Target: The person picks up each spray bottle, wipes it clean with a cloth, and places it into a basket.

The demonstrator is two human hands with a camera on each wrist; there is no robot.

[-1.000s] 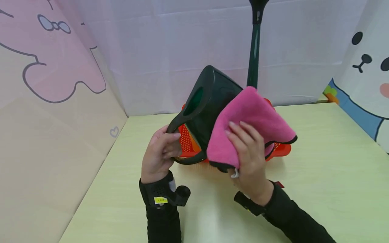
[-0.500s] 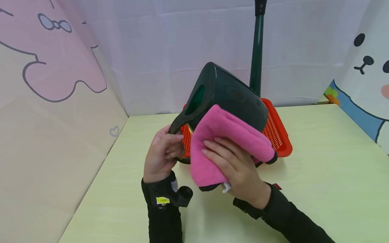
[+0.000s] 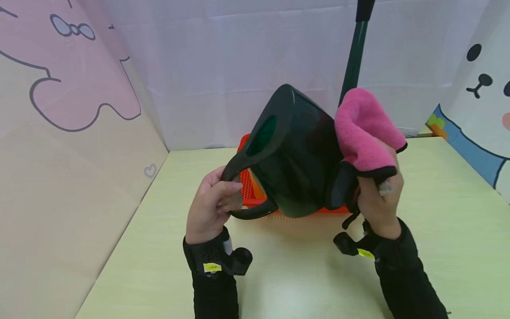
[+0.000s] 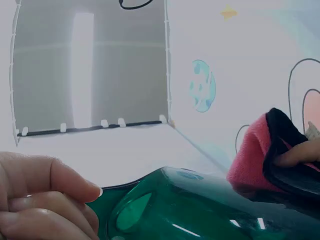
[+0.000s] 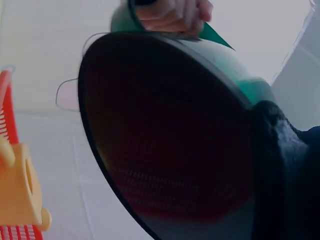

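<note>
A dark green watering can (image 3: 307, 155) is held tilted above the table, its opening toward the left and its long spout (image 3: 352, 62) pointing up. My left hand (image 3: 213, 206) grips the can's curved handle (image 3: 255, 212), fingers curled round it. My right hand (image 3: 380, 201) holds a pink cloth (image 3: 364, 128) with dark edging against the can's base end, and the cloth covers part of its fingers. In the left wrist view, a finger of that hand lies over the cloth's dark side. The can's round base (image 5: 170, 135) fills much of the right wrist view.
Behind the can, partly hidden, a red basket (image 3: 249, 202) stands on the pale table (image 3: 291, 274). Inside it is a yellow-orange object (image 5: 17, 185). A white sheet (image 3: 239, 79) hangs at the back, with printed panels on both sides.
My right hand and the cloth have swept from the can's side, dipping lower left, then across to its base end at the right. The spout leans further right; the left hand keeps its grip.
</note>
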